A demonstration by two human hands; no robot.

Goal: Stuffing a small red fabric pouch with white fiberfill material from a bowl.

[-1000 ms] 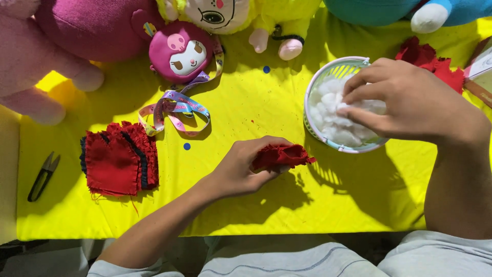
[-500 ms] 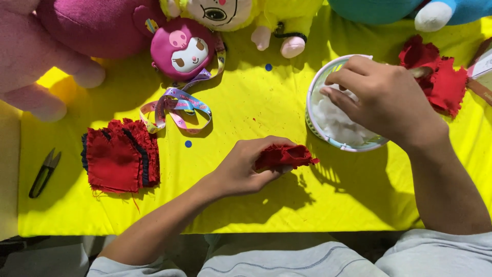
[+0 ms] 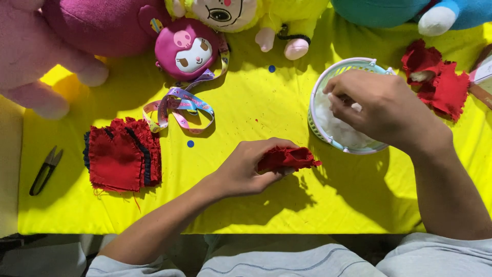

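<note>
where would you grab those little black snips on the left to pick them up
Take the black thread snips from above at the narrow middle of the handles, pinching across their width. They lie flat at the yellow cloth edge, blades pointing up and away, so the lower end is the safer one.

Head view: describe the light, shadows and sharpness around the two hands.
Head view: bright, hard light on the yellow cloth; dark, crisp shadows fall below the left hand with its red fabric and below the right hand over the basket; no glare; hands and toys sharp, no visible motion blur.
</note>
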